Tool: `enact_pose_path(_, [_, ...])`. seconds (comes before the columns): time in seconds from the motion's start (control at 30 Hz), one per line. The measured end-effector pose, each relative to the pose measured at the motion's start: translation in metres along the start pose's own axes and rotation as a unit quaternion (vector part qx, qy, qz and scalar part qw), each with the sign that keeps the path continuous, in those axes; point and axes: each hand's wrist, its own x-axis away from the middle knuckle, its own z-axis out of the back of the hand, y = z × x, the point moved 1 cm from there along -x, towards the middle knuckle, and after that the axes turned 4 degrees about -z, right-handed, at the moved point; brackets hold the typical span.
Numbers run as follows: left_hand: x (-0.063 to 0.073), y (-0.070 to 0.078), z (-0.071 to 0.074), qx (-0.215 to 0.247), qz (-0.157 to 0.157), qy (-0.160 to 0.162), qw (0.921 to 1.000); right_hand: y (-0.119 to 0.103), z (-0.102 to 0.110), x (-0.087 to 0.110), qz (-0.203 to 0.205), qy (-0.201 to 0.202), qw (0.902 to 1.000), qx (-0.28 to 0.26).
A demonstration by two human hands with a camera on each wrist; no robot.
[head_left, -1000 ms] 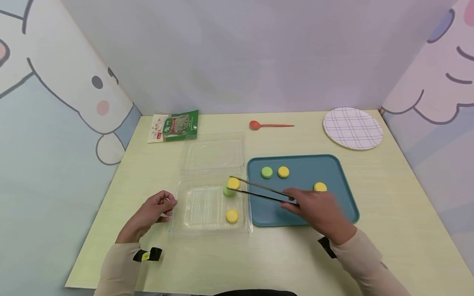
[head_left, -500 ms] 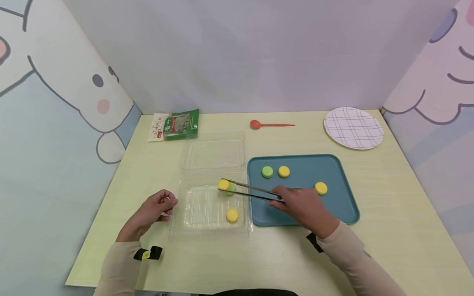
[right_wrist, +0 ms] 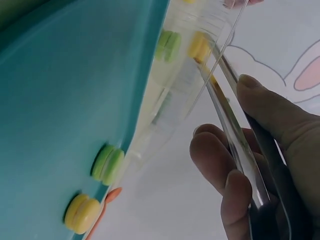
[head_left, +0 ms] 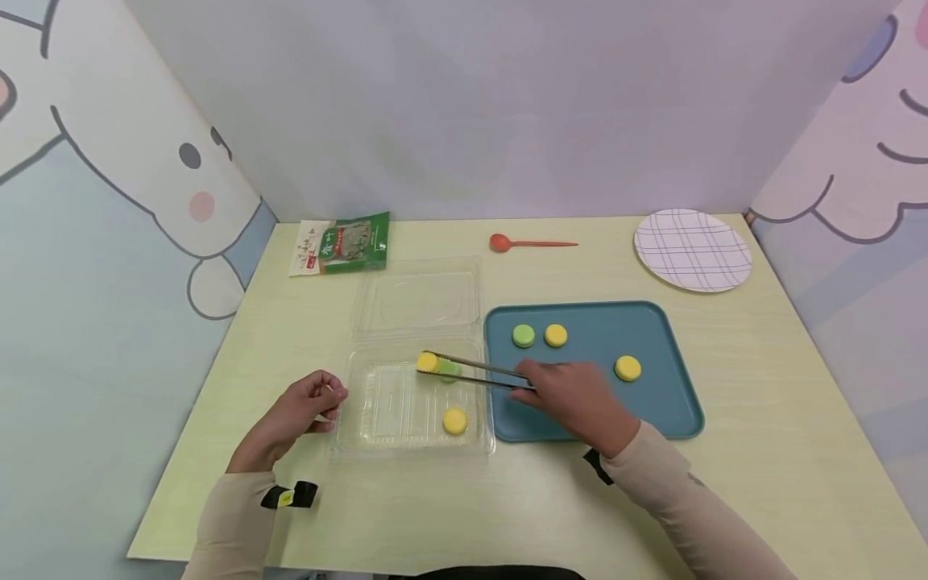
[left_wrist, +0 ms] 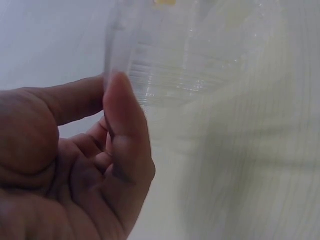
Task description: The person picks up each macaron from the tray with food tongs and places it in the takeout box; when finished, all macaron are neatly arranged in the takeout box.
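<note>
Fingers (right_wrist: 212, 155) curled round metal tongs (right_wrist: 231, 128)

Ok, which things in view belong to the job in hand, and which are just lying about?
Apparently in use:
tongs, held in the right hand
yellow macaron gripped between their tips
clear container pinched by the left hand, with one green macaron and another yellow one inside
blue tray with three macarons

Seemingly lying about:
packet
red spoon
checked plate
</note>
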Motion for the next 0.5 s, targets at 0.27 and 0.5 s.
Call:
enact_pose_path(0.27, [0.0,-0.001,0.0,0.002,0.002,-0.002,1.0,-0.012,-0.002,-0.014,0.014,-0.011,0.9998,0.005])
enact_pose_path(0.5, [0.0,0.0,0.001,0.002,-0.001,-0.003,1.0,-0.017,-0.006,-0.024,0.009,-0.033,0.9993,0.015])
